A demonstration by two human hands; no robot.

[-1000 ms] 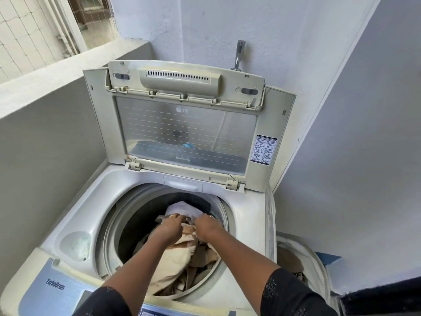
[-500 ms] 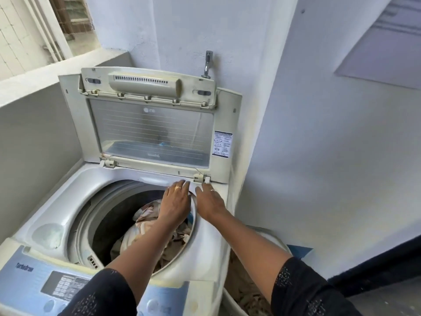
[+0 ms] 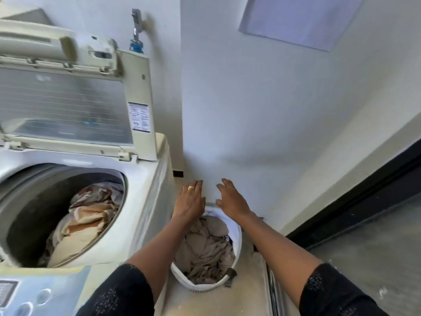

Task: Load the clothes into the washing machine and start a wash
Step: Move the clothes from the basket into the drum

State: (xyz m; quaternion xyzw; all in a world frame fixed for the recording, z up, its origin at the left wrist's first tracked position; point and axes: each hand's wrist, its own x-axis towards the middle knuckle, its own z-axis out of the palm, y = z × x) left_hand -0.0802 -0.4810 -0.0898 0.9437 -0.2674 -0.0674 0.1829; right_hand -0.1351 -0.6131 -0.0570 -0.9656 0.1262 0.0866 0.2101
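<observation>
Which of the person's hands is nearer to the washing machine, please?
Left. The left hand hovers open beside the right side of the washing machine, above the laundry basket; the right hand is farther right, also above the basket, toward the wall.

Soft, even daylight fills the scene, bright on the wall [image 3: 284,122], which carries a bluish lit patch near the top and a faint grey shadow lower down. Motion blur smears the washing machine lid [image 3: 68,103] and the control panel [image 3: 34,293] at left. The drum [image 3: 27,213] interior is dim, and wide-angle distortion bows straight edges near the frame borders.
</observation>
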